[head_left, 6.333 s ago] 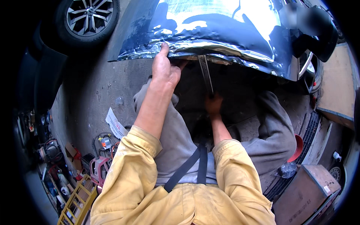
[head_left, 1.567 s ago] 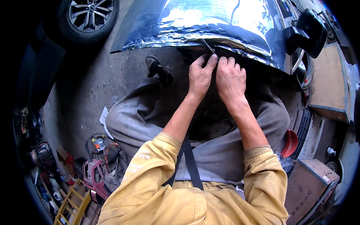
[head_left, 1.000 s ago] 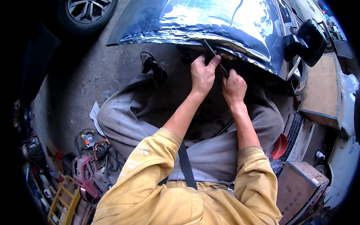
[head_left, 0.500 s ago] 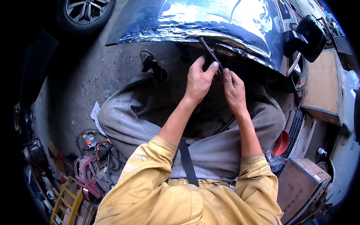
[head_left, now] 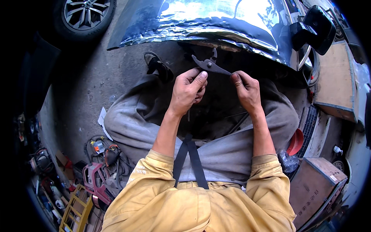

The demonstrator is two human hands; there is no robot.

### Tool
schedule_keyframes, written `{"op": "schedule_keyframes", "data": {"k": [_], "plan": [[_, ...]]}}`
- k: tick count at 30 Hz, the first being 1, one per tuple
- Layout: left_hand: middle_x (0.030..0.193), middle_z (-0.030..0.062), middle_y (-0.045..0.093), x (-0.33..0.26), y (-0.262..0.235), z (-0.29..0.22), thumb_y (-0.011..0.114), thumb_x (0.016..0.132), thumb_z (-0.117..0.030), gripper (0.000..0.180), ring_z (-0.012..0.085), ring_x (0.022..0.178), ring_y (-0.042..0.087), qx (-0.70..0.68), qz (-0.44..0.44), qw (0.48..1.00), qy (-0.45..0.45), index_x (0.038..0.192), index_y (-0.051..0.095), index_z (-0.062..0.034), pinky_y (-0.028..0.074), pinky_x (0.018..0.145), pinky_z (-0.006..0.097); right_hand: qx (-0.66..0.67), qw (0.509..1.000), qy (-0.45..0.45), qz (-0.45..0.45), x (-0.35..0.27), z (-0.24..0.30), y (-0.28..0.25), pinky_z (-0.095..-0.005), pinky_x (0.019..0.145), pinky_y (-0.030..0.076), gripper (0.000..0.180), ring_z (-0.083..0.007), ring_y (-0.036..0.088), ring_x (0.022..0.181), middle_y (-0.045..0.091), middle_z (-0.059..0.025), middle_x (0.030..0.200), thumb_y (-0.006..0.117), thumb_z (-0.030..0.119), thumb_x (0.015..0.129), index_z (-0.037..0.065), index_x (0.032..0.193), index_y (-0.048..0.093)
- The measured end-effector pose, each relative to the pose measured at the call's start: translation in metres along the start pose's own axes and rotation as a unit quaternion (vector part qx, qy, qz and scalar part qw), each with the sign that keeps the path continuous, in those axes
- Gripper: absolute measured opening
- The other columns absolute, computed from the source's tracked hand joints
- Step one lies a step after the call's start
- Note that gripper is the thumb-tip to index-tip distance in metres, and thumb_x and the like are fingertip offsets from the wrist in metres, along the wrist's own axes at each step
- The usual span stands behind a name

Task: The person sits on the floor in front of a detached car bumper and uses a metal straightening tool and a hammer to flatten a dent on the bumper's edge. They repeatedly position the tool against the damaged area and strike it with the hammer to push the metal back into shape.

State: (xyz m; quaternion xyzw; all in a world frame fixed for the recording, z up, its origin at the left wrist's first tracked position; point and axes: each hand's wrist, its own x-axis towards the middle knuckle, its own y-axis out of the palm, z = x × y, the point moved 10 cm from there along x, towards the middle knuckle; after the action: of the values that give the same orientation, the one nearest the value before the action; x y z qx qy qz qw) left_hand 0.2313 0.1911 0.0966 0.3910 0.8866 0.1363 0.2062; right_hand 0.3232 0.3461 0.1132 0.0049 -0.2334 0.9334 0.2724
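A pair of dark metal pliers [head_left: 210,65] is spread wide between my hands, its jaws apart and pointing away from me. My left hand [head_left: 188,89] is closed round one handle, thumb on top near the pivot. The other handle's end is pinched by my right hand [head_left: 246,88]. Just beyond the jaws hangs the crumpled lower edge of a dark blue, shiny car door [head_left: 216,29]. Most of the handle in my left hand is hidden by the fingers.
A car wheel [head_left: 88,13] lies upper left. Cables and a pink-framed tool [head_left: 94,179] are on the floor at lower left, by a yellow frame [head_left: 75,210]. Wooden boxes [head_left: 335,83] and a red bowl [head_left: 296,141] stand on the right. A black mirror [head_left: 319,31] juts out upper right.
My hands have moved apart, spreading the pliers' handles. The pliers have turned from edge-on near the panel to face me, a little lower and away from the panel's edge.
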Motion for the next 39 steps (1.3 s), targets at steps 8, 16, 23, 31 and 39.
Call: {"op": "schedule_keyframes", "data": {"k": [8, 16, 23, 31, 39], "plan": [[0.065, -0.0018, 0.045, 0.005, -0.001, -0.003, 0.058, 0.101, -0.024, 0.029, 0.0032, 0.046, 0.037, 0.036, -0.017, 0.999, -0.006, 0.079, 0.052, -0.0061, 0.028, 0.038, 0.019, 0.007, 0.999, 0.01, -0.031, -0.003, 0.007, 0.006, -0.0319, 0.05, 0.036, 0.031, -0.0147, 0.04, 0.054, 0.047, -0.0105, 0.059, 0.058, 0.026, 0.1, -0.001, 0.085, 0.06], [0.071, 0.0005, 0.059, 0.027, 0.01, 0.02, 0.058, 0.101, -0.02, 0.023, 0.0069, 0.062, 0.054, 0.072, -0.117, 0.987, 0.083, 0.106, 0.065, 0.0009, 0.044, 0.055, 0.022, 0.102, 0.986, 0.119, -0.057, -0.023, -0.022, 0.045, -0.0305, 0.058, 0.047, 0.034, -0.0138, 0.06, 0.062, 0.063, -0.0094, 0.067, 0.052, 0.028, 0.104, -0.001, 0.087, 0.06], [0.063, 0.0048, 0.062, 0.041, 0.01, 0.019, 0.061, 0.098, -0.021, 0.031, 0.0093, 0.054, 0.058, 0.144, -0.138, 0.973, 0.117, 0.076, 0.059, 0.0002, 0.044, 0.05, 0.026, 0.028, 0.991, 0.103, -0.077, -0.006, -0.063, 0.028, -0.0353, 0.056, 0.042, 0.037, -0.019, 0.045, 0.058, 0.058, -0.0168, 0.066, 0.055, 0.03, 0.102, -0.003, 0.086, 0.061], [0.064, 0.0065, 0.065, 0.047, 0.02, -0.005, 0.063, 0.097, -0.021, 0.034, 0.0087, 0.056, 0.058, 0.235, -0.191, 0.941, 0.154, 0.074, 0.059, 0.0032, 0.043, 0.053, 0.025, 0.077, 0.99, 0.091, -0.072, 0.024, -0.076, 0.029, -0.0364, 0.069, 0.047, 0.035, -0.019, 0.055, 0.07, 0.065, -0.0202, 0.078, 0.054, 0.03, 0.102, -0.003, 0.099, 0.065], [0.06, 0.0091, 0.065, 0.052, 0.026, -0.012, 0.064, 0.095, -0.017, 0.032, 0.01, 0.047, 0.054, 0.22, -0.239, 0.929, 0.178, 0.071, 0.057, 0.0033, 0.04, 0.046, 0.029, 0.103, 0.986, 0.122, -0.045, 0.03, -0.064, 0.024, -0.0358, 0.075, 0.05, 0.044, -0.0184, 0.063, 0.08, 0.07, -0.0192, 0.085, 0.051, 0.037, 0.103, -0.004, 0.108, 0.066]]}}
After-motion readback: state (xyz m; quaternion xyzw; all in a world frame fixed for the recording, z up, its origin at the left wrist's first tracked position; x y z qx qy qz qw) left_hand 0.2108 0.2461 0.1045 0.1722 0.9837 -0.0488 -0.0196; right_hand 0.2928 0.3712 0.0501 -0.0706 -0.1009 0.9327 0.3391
